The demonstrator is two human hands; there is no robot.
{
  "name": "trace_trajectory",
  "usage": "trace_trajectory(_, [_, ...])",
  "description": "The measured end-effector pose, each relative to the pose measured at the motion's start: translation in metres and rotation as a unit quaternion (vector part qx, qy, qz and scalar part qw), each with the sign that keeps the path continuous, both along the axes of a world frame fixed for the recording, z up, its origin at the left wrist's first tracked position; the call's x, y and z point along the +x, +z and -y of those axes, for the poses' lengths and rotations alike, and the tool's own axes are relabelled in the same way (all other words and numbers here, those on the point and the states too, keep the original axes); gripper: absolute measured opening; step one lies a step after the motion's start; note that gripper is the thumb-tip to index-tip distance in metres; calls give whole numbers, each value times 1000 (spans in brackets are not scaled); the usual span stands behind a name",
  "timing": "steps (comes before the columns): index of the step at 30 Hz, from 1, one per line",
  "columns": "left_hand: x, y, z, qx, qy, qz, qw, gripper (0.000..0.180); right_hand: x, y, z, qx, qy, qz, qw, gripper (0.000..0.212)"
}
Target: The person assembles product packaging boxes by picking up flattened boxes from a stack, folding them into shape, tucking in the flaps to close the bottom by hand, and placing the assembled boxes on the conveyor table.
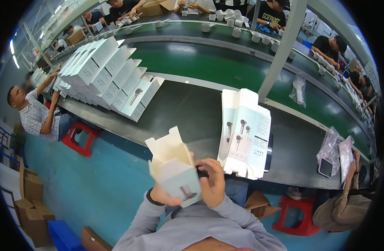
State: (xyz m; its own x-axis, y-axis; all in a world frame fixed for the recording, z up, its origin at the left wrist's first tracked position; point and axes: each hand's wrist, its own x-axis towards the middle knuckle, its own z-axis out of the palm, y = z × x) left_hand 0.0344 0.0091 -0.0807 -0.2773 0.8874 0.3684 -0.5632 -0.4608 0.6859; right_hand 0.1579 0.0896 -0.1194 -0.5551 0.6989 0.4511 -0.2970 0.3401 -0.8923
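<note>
A pale blue and white carton (178, 180), with a picture of a handheld device on its side, stands tilted in front of my body. Its top flaps are raised, showing the bare cream inside. My left hand (163, 195) is closed round the lower left of this carton, a dark beaded bracelet at the wrist. At the carton's right side is my right hand (213, 182), its fingers curved and apart; whether the fingertips touch the cardboard is hard to see. Flattened cartons (242, 138) of the same print lie stacked on the dark bench (181, 108) to the right.
Made-up cartons (100, 75) are piled at the bench's left, by a seated person (43, 108). A conveyor (192, 58) runs behind a metal post (284, 50). A phone (325, 167) and plastic bags (329, 148) lie right, near another person's arm (351, 171). Red stools (296, 215) stand below.
</note>
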Motion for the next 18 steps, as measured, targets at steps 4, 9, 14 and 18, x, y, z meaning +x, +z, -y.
trace_trajectory(4, [-1, -9, 10, -218, 138, -278, 925, 106, -6, 2, 15, -85, 81, -158, 980, 84])
trace_trajectory(9, [-2, -2, 5, -9, 197, -570, 798, 102, -5, 0, 10, -224, 76, -94, 967, 97])
trace_trajectory(14, [-19, 11, 0, -7, 178, -587, 790, 79, 0, -16, 5, -114, 63, 25, 991, 88])
trace_trajectory(18, [-14, 13, 0, -90, 226, -557, 794, 61, 4, -5, -1, 96, 26, 65, 993, 81])
